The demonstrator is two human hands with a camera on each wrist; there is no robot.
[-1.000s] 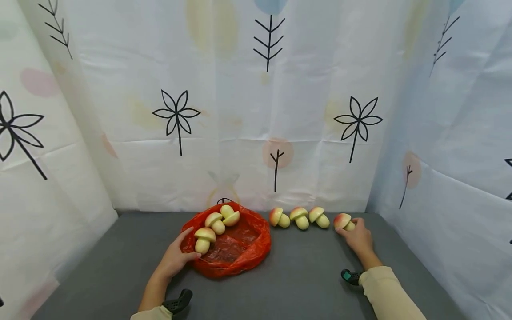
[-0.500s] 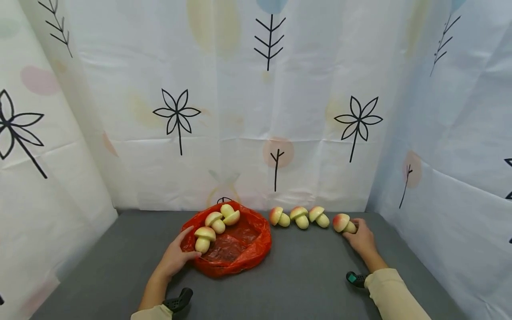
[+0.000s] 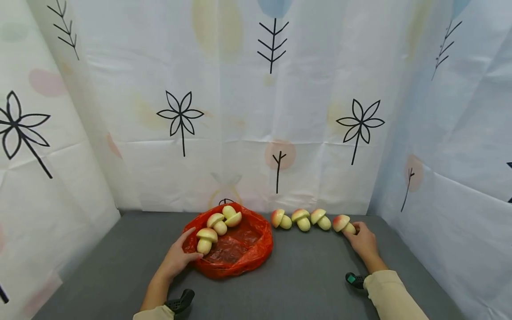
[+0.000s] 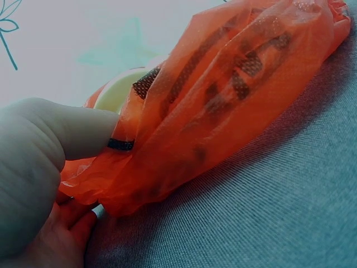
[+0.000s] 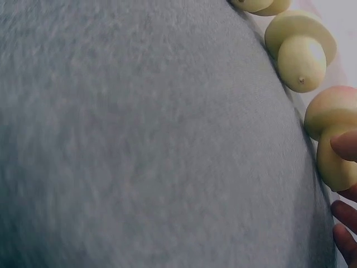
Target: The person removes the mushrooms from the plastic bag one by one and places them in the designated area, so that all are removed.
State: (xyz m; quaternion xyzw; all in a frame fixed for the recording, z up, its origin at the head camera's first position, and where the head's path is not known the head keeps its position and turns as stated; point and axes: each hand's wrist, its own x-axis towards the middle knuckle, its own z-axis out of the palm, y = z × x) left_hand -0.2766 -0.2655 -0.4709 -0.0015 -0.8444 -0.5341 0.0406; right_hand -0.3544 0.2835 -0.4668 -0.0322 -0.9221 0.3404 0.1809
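Observation:
My left hand (image 3: 177, 260) grips the near-left rim of a red plastic bag (image 3: 256, 255), its thumb (image 4: 83, 131) over the film in the left wrist view. Inside the bag's open mouth lie toy mushrooms: one standing (image 3: 205, 246) close to my fingers, a second (image 3: 217, 222) behind it, and a tipped one (image 3: 230, 217) at the back. On the right, my right hand (image 3: 365, 243) pinches the stem of a red-topped toy mushroom (image 3: 341, 222) that lies at the back of the table. Most of this hand is outside the right wrist view.
Three more toy mushrooms (image 3: 301, 215) lie in a row between the bag and my right hand, near the back edge. Grey cloth covers the table (image 3: 280, 289). White printed curtains (image 3: 240, 169) stand behind and at both sides.
My right hand has slid slightly rightward, from under the mushroom's cap to its stem; the mushroom has turned a little. My left hand and the bag keep their places. The head view shifts slightly.

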